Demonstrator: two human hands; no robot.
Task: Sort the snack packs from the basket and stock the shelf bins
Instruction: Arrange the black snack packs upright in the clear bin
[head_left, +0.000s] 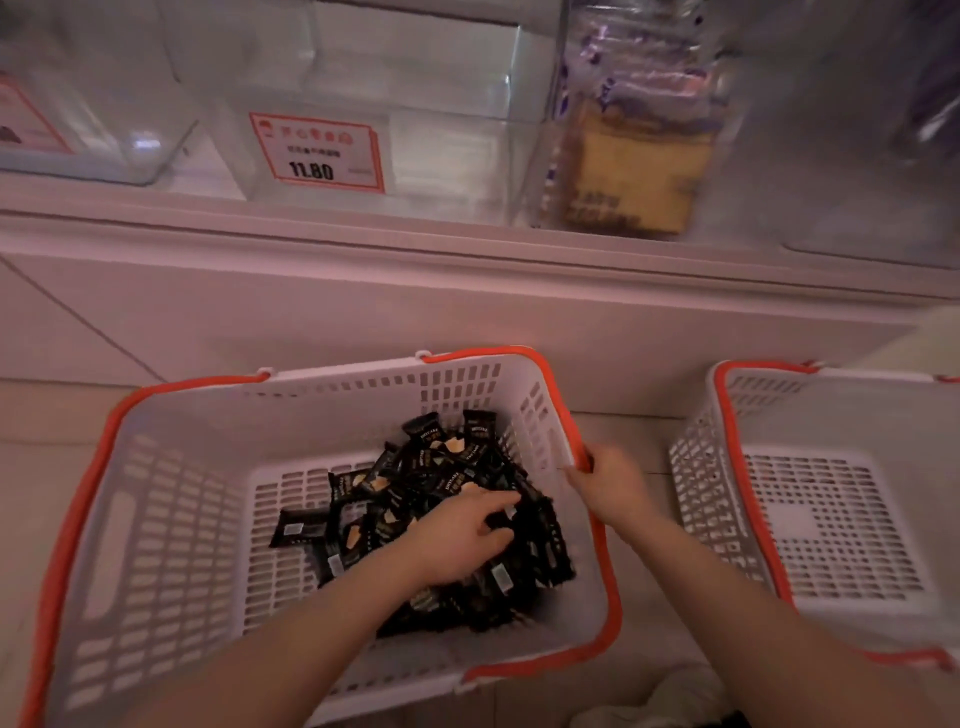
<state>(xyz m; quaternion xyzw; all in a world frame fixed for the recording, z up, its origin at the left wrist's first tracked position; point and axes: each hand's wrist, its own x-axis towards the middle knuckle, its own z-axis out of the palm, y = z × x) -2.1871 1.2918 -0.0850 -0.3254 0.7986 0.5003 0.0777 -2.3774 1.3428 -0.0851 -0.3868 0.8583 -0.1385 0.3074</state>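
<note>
The left hand lies on top of the packs, fingers loosely spread and reaching right across the heap; whether any pack is pinched under them cannot be told. The right hand grips the right rim of the basket, fingers curled over its orange edge.

The packs are small and black, piled in the right half of the basket floor, under and around the left hand, just left of the right hand. One pack lies a little apart at the heap's left side. The left half of the basket floor is bare grid.

The basket sits on the floor, its far wall near the shelf base. A second basket stands just beside it on the right, with a narrow strip of floor between them.

Above, on the shelf, stand clear bins: the middle bin carries a price tag, and the bin to its right holds purple and yellow packets.
</note>
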